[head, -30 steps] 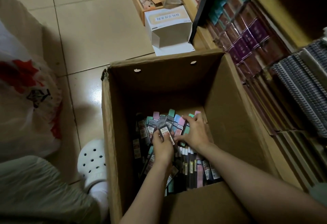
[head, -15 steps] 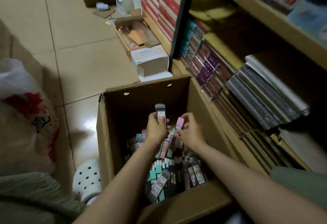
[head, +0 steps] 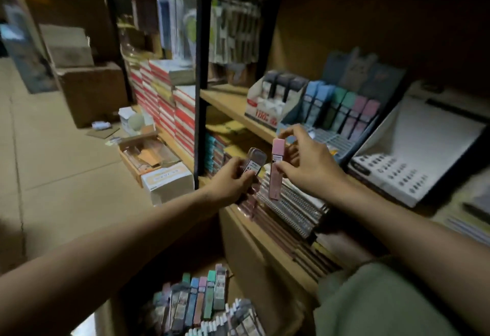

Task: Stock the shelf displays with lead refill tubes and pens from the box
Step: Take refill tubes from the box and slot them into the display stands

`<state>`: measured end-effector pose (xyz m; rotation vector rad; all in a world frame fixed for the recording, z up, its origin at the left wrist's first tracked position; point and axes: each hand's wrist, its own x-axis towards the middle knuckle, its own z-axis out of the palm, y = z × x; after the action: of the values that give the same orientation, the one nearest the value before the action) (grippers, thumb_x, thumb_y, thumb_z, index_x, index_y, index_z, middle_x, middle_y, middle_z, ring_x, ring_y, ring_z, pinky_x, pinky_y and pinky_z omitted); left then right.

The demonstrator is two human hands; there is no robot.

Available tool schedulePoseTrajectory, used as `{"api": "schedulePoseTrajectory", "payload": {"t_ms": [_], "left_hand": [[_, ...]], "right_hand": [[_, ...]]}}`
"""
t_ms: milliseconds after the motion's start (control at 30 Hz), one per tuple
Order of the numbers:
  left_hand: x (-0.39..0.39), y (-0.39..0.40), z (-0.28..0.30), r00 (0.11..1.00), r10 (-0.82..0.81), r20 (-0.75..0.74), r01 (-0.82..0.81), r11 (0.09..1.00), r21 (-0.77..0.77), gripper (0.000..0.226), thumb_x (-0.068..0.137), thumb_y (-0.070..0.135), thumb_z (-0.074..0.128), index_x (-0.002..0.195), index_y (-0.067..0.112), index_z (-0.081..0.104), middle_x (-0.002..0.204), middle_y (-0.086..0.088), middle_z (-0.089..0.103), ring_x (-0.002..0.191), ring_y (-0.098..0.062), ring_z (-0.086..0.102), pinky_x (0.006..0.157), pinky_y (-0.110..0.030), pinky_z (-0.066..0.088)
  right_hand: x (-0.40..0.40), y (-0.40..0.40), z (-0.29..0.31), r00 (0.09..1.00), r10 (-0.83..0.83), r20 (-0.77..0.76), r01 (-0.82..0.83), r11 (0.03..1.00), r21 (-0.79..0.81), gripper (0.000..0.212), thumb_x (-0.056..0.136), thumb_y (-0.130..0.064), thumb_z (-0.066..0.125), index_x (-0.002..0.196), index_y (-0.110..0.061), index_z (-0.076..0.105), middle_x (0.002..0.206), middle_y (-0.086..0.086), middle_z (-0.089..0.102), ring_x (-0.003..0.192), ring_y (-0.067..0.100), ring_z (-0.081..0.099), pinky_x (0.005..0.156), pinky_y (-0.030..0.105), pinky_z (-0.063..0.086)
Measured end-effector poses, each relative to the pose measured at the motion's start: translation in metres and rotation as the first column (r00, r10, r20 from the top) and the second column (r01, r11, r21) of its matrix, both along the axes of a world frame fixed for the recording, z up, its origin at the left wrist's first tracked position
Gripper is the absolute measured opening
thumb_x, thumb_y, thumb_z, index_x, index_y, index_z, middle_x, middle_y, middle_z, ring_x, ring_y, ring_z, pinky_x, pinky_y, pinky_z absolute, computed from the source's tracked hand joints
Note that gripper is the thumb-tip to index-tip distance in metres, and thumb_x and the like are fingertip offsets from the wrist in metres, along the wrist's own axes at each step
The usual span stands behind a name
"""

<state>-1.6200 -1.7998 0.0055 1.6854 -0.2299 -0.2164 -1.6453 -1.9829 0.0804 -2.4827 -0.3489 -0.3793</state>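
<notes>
Lead refill tubes are in both of our hands, raised in front of the shelf. Our left hand (head: 230, 181) grips a small bundle of tubes; the top one is a dark clear tube (head: 254, 162) with a white label, and more tubes, pinkish, stick out below the fingers. Our right hand (head: 305, 163) pinches a pink refill tube (head: 277, 168) upright, the thumb and fingers on its upper half, the lower end hanging free. The two hands are just beside each other, the pink tube between them.

Behind our right hand, on the wooden shelf (head: 228, 99), stands a display stand (head: 339, 112) with blue, green and pink tubes in a row, and its front rows look bare. To the left of it stands a white display box (head: 267, 107) with dark tubes.

Below our arms, at the bottom edge of the view, the cardboard box (head: 265, 269) holds many more refill tubes (head: 201, 298) in mixed colours. Spiral notebooks (head: 291, 208) lie on the lower shelf, under our hands.
</notes>
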Motion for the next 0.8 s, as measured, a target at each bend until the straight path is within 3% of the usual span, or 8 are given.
{"api": "schedulePoseTrajectory", "payload": {"t_ms": [100,267,400,467,600,700,800], "left_hand": [[0.006,-0.011,0.011,1.000,0.005,0.016,-0.003,0.993,-0.118,0.016,0.099,0.024,0.051,0.115,0.026,0.052,0.095,-0.001,0.069,0.080,-0.017,0.071,0.070,-0.043,0.061],[0.018,-0.026,0.032,0.998,-0.016,0.068,0.028,0.982,-0.185,0.012,0.099,0.025,0.051,0.109,0.033,0.053,0.096,-0.006,0.067,0.074,-0.014,0.069,0.064,-0.031,0.058],[0.026,-0.039,0.047,0.991,-0.087,0.101,0.108,0.969,-0.222,0.016,0.099,0.023,0.051,0.115,0.026,0.053,0.096,-0.002,0.069,0.078,-0.012,0.069,0.073,-0.035,0.058],[0.030,-0.046,0.054,0.989,-0.100,0.105,0.124,0.959,-0.255,0.015,0.099,0.020,0.050,0.114,0.024,0.053,0.097,-0.003,0.069,0.081,-0.016,0.067,0.078,-0.038,0.057],[0.040,-0.058,0.061,0.990,-0.095,0.108,0.124,0.945,-0.302,0.010,0.100,0.019,0.049,0.109,0.022,0.054,0.087,-0.001,0.067,0.075,-0.013,0.065,0.067,-0.028,0.054],[0.048,-0.067,0.057,0.991,-0.080,0.112,0.110,0.946,-0.304,0.010,0.100,0.018,0.050,0.108,0.022,0.053,0.092,-0.005,0.067,0.072,-0.011,0.066,0.068,-0.029,0.056],[0.054,-0.073,0.055,0.990,-0.089,0.109,0.120,0.941,-0.316,0.011,0.100,0.018,0.050,0.110,0.022,0.052,0.097,-0.008,0.066,0.066,-0.006,0.066,0.060,-0.021,0.055]], "right_hand": [[-0.009,-0.020,0.026,0.997,-0.051,0.053,0.052,0.999,-0.014,0.046,0.080,-0.022,0.078,0.103,-0.040,0.043,0.078,-0.013,0.065,0.072,-0.009,0.061,0.061,0.010,0.047],[-0.017,-0.050,0.061,0.980,-0.129,0.149,0.136,0.990,-0.038,0.044,0.077,-0.018,0.082,0.101,-0.031,0.048,0.086,-0.012,0.065,0.077,0.000,0.064,0.069,0.024,0.056],[-0.016,-0.071,0.090,0.949,-0.181,0.258,0.207,0.975,-0.076,0.043,0.077,-0.018,0.082,0.098,-0.028,0.047,0.085,-0.013,0.063,0.073,-0.006,0.062,0.057,0.007,0.047],[-0.011,-0.080,0.103,0.926,-0.212,0.311,0.249,0.965,-0.082,0.042,0.076,-0.019,0.082,0.099,-0.025,0.047,0.085,-0.014,0.062,0.074,-0.007,0.061,0.056,0.007,0.046],[0.006,-0.095,0.116,0.891,-0.278,0.359,0.320,0.945,-0.063,0.036,0.079,-0.017,0.079,0.100,-0.020,0.051,0.090,-0.007,0.064,0.082,0.008,0.065,0.067,0.020,0.053],[0.019,-0.100,0.112,0.887,-0.298,0.354,0.349,0.933,-0.088,0.032,0.081,-0.015,0.078,0.097,-0.021,0.051,0.089,-0.008,0.064,0.081,0.008,0.065,0.064,0.018,0.051],[0.029,-0.103,0.103,0.891,-0.310,0.332,0.369,0.920,-0.130,0.032,0.080,-0.011,0.078,0.093,-0.023,0.051,0.083,-0.013,0.060,0.079,0.007,0.064,0.062,0.013,0.045]]}}
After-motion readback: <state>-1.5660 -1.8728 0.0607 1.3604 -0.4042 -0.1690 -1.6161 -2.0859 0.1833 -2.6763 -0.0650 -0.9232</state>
